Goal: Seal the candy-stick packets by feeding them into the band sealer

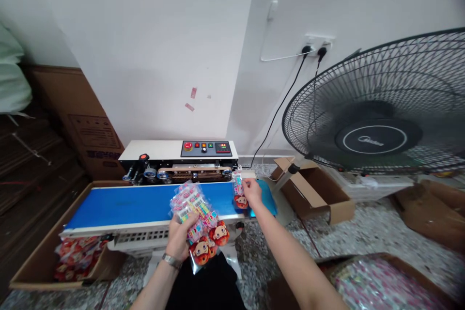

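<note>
My left hand (179, 235) is closed around a fanned stack of clear plastic packets (199, 213), each printed with a red-haired cartoon head and colourful lettering. At the right end of the blue conveyor belt (131, 203), my right hand (253, 193) grips a single plastic packet (239, 189) by its side. That packet stands with its top edge at the right end of the band sealing machine (170, 152) and its cartoon head lowest. The machine's panel has a red knob, several buttons and a lit display.
A large black fan (370, 106) stands on the right. Left of the conveyor's end, a cardboard box (32, 271) holds similar packets. Open cardboard boxes (341, 210) sit behind the fan pole, and another box at lower right holds a pile of pink-printed packets (385, 283).
</note>
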A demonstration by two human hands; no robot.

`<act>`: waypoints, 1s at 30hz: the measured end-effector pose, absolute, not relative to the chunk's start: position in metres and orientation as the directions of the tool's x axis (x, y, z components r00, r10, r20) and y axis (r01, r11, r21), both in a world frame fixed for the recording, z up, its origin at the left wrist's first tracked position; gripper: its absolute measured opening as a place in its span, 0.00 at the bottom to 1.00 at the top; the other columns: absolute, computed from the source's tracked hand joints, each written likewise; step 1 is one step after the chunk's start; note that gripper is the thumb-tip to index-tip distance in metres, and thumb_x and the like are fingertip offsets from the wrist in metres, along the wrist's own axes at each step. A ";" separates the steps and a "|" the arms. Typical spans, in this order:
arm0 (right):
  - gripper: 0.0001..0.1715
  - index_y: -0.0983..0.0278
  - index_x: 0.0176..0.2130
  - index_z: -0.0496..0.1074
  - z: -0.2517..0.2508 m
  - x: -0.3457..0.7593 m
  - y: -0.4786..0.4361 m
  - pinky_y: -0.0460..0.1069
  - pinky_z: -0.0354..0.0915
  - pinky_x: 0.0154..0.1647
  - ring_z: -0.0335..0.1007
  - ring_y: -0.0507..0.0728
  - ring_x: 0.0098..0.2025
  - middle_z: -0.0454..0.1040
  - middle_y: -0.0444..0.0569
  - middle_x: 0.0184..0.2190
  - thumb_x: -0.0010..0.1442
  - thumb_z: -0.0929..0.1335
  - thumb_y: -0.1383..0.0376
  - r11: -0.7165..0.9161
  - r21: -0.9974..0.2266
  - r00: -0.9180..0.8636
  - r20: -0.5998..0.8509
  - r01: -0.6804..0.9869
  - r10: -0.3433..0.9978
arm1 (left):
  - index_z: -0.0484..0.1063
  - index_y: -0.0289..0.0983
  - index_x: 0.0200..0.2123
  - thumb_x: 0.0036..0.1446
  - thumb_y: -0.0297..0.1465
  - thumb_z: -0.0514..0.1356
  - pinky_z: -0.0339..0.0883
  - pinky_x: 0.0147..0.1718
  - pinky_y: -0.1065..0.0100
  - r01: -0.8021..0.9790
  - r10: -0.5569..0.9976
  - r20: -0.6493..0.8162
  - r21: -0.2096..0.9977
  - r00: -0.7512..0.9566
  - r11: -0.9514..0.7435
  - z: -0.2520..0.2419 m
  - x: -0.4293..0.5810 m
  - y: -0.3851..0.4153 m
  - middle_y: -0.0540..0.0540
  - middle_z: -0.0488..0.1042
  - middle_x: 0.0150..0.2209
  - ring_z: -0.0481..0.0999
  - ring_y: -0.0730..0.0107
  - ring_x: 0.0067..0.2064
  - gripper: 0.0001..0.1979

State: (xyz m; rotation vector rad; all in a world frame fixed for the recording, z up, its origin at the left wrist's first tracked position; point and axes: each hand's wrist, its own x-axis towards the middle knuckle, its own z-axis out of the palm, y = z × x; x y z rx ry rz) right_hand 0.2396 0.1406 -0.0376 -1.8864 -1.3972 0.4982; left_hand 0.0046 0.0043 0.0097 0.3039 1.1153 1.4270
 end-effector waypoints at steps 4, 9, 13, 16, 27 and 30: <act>0.07 0.62 0.29 0.70 -0.034 0.219 0.147 0.48 0.61 0.28 0.69 0.56 0.26 0.73 0.48 0.22 0.50 0.64 0.62 -0.129 -0.733 0.269 0.077 0.668 0.960 | 0.65 0.38 0.40 0.35 0.27 0.68 0.71 0.38 0.55 -0.619 0.879 -0.418 0.759 -0.228 0.200 0.010 0.007 0.007 0.45 0.77 0.34 0.77 0.56 0.36 0.26; 0.17 0.62 0.41 0.67 -0.008 0.192 0.118 0.49 0.64 0.36 0.69 0.55 0.36 0.72 0.49 0.36 0.52 0.64 0.58 0.145 -0.853 -0.022 0.155 0.502 0.988 | 0.65 0.38 0.40 0.35 0.27 0.68 0.70 0.38 0.54 -0.609 0.891 -0.381 0.776 -0.248 0.163 0.008 0.010 0.011 0.45 0.77 0.35 0.77 0.57 0.36 0.25; 0.20 0.61 0.41 0.67 0.017 0.177 0.081 0.47 0.63 0.31 0.66 0.52 0.30 0.70 0.43 0.30 0.49 0.68 0.56 0.244 -0.907 -0.356 0.115 0.344 0.927 | 0.65 0.37 0.42 0.37 0.29 0.68 0.69 0.40 0.55 -0.599 0.913 -0.323 0.792 -0.250 0.116 0.006 0.013 0.015 0.44 0.76 0.37 0.76 0.58 0.37 0.26; 0.15 0.61 0.37 0.67 0.023 0.174 0.067 0.46 0.61 0.28 0.63 0.51 0.26 0.67 0.41 0.25 0.51 0.67 0.57 0.230 -0.898 -0.361 0.087 0.374 0.928 | 0.66 0.36 0.42 0.37 0.29 0.68 0.69 0.39 0.57 -0.593 0.921 -0.298 0.799 -0.250 0.097 0.007 0.017 0.017 0.43 0.76 0.38 0.76 0.59 0.37 0.25; 0.12 0.62 0.33 0.63 0.007 0.199 0.083 0.44 0.57 0.24 0.61 0.50 0.24 0.64 0.41 0.23 0.54 0.63 0.55 0.116 -0.982 -0.015 0.116 0.151 0.993 | 0.65 0.37 0.39 0.35 0.29 0.69 0.71 0.36 0.57 -0.585 0.870 -0.381 0.799 -0.313 0.139 0.007 0.014 0.023 0.44 0.77 0.33 0.77 0.59 0.33 0.25; 0.11 0.62 0.33 0.63 -0.012 0.227 0.106 0.44 0.55 0.21 0.60 0.51 0.20 0.65 0.41 0.19 0.54 0.62 0.57 -0.040 -0.959 0.253 0.034 0.281 0.967 | 0.66 0.37 0.38 0.35 0.28 0.69 0.71 0.36 0.58 -0.576 0.861 -0.390 0.804 -0.327 0.146 0.005 0.008 0.022 0.44 0.77 0.34 0.77 0.59 0.34 0.24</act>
